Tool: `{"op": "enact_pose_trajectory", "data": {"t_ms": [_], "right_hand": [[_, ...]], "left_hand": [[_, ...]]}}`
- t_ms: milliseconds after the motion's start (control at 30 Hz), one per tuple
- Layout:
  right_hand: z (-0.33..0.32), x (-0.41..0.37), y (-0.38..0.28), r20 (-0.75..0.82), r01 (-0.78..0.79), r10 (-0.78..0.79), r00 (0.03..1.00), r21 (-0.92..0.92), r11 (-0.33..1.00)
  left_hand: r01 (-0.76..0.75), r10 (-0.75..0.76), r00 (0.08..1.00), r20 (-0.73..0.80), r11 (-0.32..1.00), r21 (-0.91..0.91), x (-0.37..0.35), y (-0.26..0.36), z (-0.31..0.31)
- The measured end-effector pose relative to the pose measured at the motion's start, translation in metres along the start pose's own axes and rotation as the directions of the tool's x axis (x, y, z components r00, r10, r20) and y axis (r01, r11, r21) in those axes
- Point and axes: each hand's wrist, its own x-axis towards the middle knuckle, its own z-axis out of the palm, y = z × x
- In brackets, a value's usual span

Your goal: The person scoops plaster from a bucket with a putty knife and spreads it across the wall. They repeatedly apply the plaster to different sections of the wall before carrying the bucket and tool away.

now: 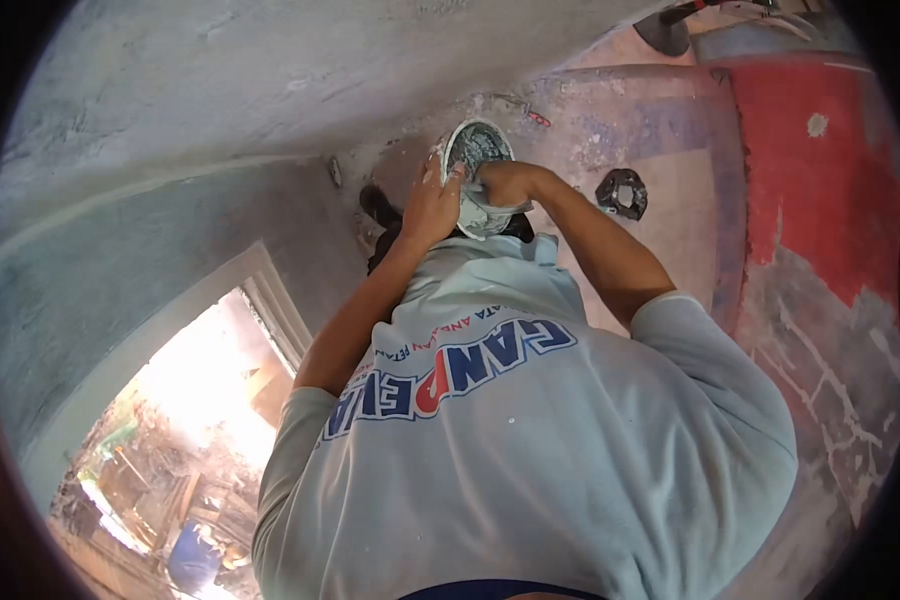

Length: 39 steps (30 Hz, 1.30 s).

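A white bucket with grey, wet-looking paste in it stands in front of my body, its inner walls smeared with the same paste. My left hand grips the bucket's left side, fingers up near the rim and marked with pale paste. Inside the bucket mouth, on the right, is my right hand, its fingers curled. A thin greyish edge shows below that hand, but I cannot make out the thing it belongs to.
A dark ring-shaped object lies on the stained floor to the right. A small red item is beyond the bucket. Plastered walls rise on the left, with a bright opening onto debris. A red-painted surface is at right.
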Motion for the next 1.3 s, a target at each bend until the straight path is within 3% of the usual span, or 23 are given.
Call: {"op": "enact_pose_trajectory", "data": {"t_ms": [33, 133, 200, 267, 300, 367, 467, 533, 567, 600, 667, 700, 767, 867, 967, 1000, 1033, 1100, 1167, 1200, 1267, 1300], "right_hand": [[-0.002, 0.002, 0.002, 0.059, -0.03, 0.028, 0.998, 0.037, 0.999], [0.001, 0.012, 0.003, 0.135, -0.065, 0.061, 0.989, 0.032, 0.997], [-0.001, 0.013, 0.004, 0.129, -0.031, 0.028, 0.991, 0.02, 0.999], [-0.003, 0.013, 0.002, 0.16, -0.027, 0.002, 0.987, 0.157, 0.987], [-0.006, 0.015, 0.001, 0.191, -0.058, 0.039, 0.981, 0.095, 0.994], [0.005, 0.029, 0.02, 0.234, -0.108, 0.065, 0.97, 0.175, 0.979], [-0.005, 0.016, 0.008, 0.192, -0.12, 0.019, 0.981, 0.532, 0.838], [-0.007, 0.02, 0.014, 0.213, -0.063, -0.09, 0.973, 0.618, 0.784], [-0.006, 0.023, 0.021, 0.188, 0.005, -0.186, 0.965, 0.689, 0.725], [-0.004, 0.022, 0.03, 0.198, -0.066, -0.164, 0.966, 0.807, 0.587], [-0.013, 0.017, 0.051, 0.118, -0.057, -0.039, 0.992, 0.709, 0.703], [-0.02, 0.01, 0.064, 0.013, -0.037, 0.036, 0.999, 0.591, 0.806], [-0.056, -0.018, 0.043, 0.133, -0.021, -0.065, 0.989, 0.561, 0.827], [-0.067, -0.032, 0.016, 0.031, -0.042, 0.039, 0.999, 0.124, 0.991], [-0.051, -0.019, 0.005, -0.09, -0.092, 0.082, 0.993, -0.113, 0.989], [-0.046, -0.013, 0.003, -0.078, -0.118, 0.105, 0.991, -0.187, 0.975], [-0.042, -0.012, 0.003, -0.061, -0.101, 0.093, 0.994, -0.144, 0.984], [-0.026, -0.005, 0.011, 0.01, -0.042, 0.043, 0.999, -0.044, 0.998], [-0.013, -0.01, 0.005, 0.1, -0.016, 0.004, 0.995, 0.123, 0.992], [-0.002, -0.009, 0.009, 0.01, -0.003, 0.002, 1.0, 0.132, 0.991], [-0.011, -0.012, -0.004, 0.099, -0.085, 0.061, 0.993, 0.248, 0.965], [-0.016, -0.015, -0.009, 0.109, -0.107, 0.085, 0.99, 0.221, 0.969]], "left_hand": [[0.061, -0.062, 0.998, 0.014, 0.996, 0.065, -0.002, 0.003, 0.0], [0.029, -0.025, 0.999, -0.02, 0.983, 0.179, 0.0, -0.008, 0.006], [0.056, -0.059, 0.998, 0.014, 0.988, 0.145, -0.003, -0.004, 0.003], [0.084, -0.086, 0.996, 0.009, 0.987, 0.137, -0.005, -0.004, 0.002], [0.094, -0.093, 0.996, -0.012, 0.986, 0.139, -0.005, -0.003, 0.001], [0.075, -0.073, 0.997, -0.017, 0.988, 0.133, -0.008, -0.003, -0.001], [0.081, -0.076, 0.995, -0.061, 0.992, 0.095, -0.008, -0.001, -0.003], [0.015, -0.014, 0.999, -0.047, 1.0, 0.018, -0.008, -0.003, -0.008], [-0.016, 0.015, 0.998, -0.053, 1.0, -0.007, -0.009, -0.003, -0.009], [-0.015, 0.014, 0.999, -0.045, 1.0, -0.007, -0.013, -0.001, -0.008], [-0.11, 0.091, 0.982, -0.165, 0.988, -0.106, -0.013, 0.004, -0.007], [-0.047, 0.029, 0.991, -0.134, 0.99, -0.133, -0.014, 0.004, -0.01], [-0.006, -0.009, 0.991, -0.137, 0.994, -0.108, -0.013, -0.006, -0.012], [-0.001, -0.016, 0.994, -0.112, 0.988, -0.155, -0.01, -0.018, -0.008], [0.001, -0.017, 0.991, -0.131, 0.993, -0.12, -0.005, -0.005, -0.011], [0.023, -0.031, 0.998, -0.057, 0.99, -0.139, -0.005, 0.004, -0.015], [0.049, -0.047, 0.999, 0.016, 0.987, -0.154, -0.006, 0.01, -0.017], [0.016, -0.019, 1.0, -0.019, 0.991, -0.134, -0.006, -0.001, -0.012], [-0.131, 0.127, 0.991, -0.033, 0.973, -0.189, -0.004, -0.002, -0.011], [-0.132, 0.129, 0.991, -0.031, 0.973, -0.19, -0.003, -0.003, -0.011], [-0.073, 0.076, 0.997, 0.021, 0.988, -0.135, -0.004, 0.001, -0.014], [-0.042, 0.048, 0.998, 0.05, 0.994, -0.105, -0.006, 0.002, -0.013]]}}
